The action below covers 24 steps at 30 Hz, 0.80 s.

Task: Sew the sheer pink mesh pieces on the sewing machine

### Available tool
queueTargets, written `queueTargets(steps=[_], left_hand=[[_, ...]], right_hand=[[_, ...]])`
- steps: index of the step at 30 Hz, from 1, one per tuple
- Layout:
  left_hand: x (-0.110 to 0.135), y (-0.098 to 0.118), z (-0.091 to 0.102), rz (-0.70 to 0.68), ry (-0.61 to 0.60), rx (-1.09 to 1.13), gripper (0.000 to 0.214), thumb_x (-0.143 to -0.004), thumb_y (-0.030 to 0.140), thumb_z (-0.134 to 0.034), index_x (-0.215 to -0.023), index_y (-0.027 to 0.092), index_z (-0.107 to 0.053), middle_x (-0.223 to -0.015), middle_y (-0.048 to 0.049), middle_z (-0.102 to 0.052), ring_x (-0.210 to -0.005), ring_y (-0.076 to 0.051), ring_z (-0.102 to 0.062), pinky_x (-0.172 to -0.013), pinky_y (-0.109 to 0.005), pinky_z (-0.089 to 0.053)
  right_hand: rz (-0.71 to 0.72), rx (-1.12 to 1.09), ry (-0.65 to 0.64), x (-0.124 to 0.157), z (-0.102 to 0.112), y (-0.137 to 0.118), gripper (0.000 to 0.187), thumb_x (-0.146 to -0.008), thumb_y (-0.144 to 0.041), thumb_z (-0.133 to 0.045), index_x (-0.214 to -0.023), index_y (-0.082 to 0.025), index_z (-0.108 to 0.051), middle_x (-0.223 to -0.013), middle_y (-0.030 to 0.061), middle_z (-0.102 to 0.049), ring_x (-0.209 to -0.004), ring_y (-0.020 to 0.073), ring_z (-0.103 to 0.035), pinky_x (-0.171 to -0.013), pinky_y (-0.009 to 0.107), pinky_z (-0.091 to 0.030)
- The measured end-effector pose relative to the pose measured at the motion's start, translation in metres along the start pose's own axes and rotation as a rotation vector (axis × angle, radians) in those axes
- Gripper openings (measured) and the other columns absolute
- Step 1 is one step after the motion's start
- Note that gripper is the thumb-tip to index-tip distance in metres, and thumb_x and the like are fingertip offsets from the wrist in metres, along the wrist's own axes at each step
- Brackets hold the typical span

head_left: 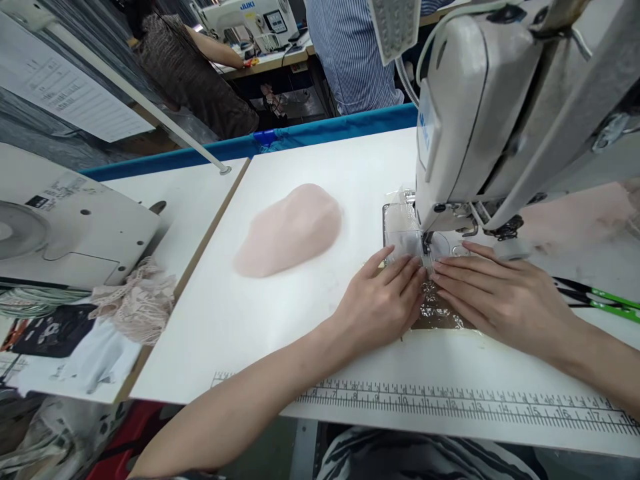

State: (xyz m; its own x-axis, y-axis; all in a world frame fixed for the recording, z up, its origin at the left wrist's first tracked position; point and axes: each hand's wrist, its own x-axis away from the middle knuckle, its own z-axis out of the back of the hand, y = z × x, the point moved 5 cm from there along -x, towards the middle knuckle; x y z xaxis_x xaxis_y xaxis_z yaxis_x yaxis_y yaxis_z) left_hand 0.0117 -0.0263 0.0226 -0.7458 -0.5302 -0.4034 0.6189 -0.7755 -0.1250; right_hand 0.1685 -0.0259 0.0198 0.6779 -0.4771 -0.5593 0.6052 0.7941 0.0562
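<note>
In the head view, my left hand lies palm down, its fingertips just left of the needle area of a white sewing machine. My right hand rests flat on the other side, fingers stretched toward the presser foot. Both hands are open, fingertips close together on the machine bed. Between and below them shows a brown patch covered with shiny clear tape. Any thin cloth under the fingers is hard to make out. A sheer pink fabric piece lies on the white table left of my left hand.
Green-handled scissors and more pink fabric lie to the right. A printed ruler runs along the front edge. Another machine and bunched lace are at left. Two people sit beyond the blue cloth edge.
</note>
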Motion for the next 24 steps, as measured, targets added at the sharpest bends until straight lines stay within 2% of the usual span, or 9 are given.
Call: queueTargets(steps=[5,11,15,24], left_hand=[[0.001,0.002,0.0,0.002,0.016,-0.04,0.032,-0.1,0.023,-0.047,-0.117,0.009,-0.069,-0.12,-0.0112,-0.072,-0.115,-0.021,-0.068,-0.111,-0.043,-0.047],[0.0,0.0,-0.002,0.015,0.02,-0.034,0.033,-0.1,0.023,-0.047,-0.119,0.006,-0.068,-0.123,-0.0121,-0.071,-0.116,-0.022,-0.068,-0.112,-0.043,-0.047],[-0.001,-0.005,-0.006,0.047,-0.004,-0.005,0.034,-0.101,0.024,-0.046,-0.122,0.006,-0.067,-0.128,-0.0135,-0.068,-0.12,-0.023,-0.066,-0.114,-0.045,-0.044],[-0.007,-0.016,-0.014,0.089,-0.026,0.0,0.037,-0.103,0.027,-0.042,-0.125,0.006,-0.065,-0.13,-0.0124,-0.067,-0.124,-0.024,-0.063,-0.115,-0.046,-0.042]], right_hand=[[-0.003,0.007,-0.011,0.0,0.0,0.0,0.018,-0.091,-0.015,-0.063,-0.103,-0.017,-0.076,-0.112,0.0073,-0.075,-0.098,0.0221,-0.072,-0.095,0.041,-0.053],[0.016,0.121,-0.022,-0.004,0.0,0.002,0.017,-0.092,-0.018,-0.062,-0.101,-0.016,-0.076,-0.11,0.0071,-0.076,-0.093,0.0222,-0.071,-0.08,0.038,-0.054],[0.002,0.167,-0.042,-0.007,-0.001,0.003,0.02,-0.095,-0.021,-0.058,-0.107,-0.016,-0.074,-0.11,0.0068,-0.076,-0.096,0.0222,-0.07,-0.087,0.039,-0.052],[-0.046,0.219,-0.068,-0.011,-0.007,0.01,0.026,-0.099,-0.026,-0.053,-0.113,-0.013,-0.07,-0.109,0.0073,-0.076,-0.101,0.023,-0.069,-0.09,0.038,-0.047]])
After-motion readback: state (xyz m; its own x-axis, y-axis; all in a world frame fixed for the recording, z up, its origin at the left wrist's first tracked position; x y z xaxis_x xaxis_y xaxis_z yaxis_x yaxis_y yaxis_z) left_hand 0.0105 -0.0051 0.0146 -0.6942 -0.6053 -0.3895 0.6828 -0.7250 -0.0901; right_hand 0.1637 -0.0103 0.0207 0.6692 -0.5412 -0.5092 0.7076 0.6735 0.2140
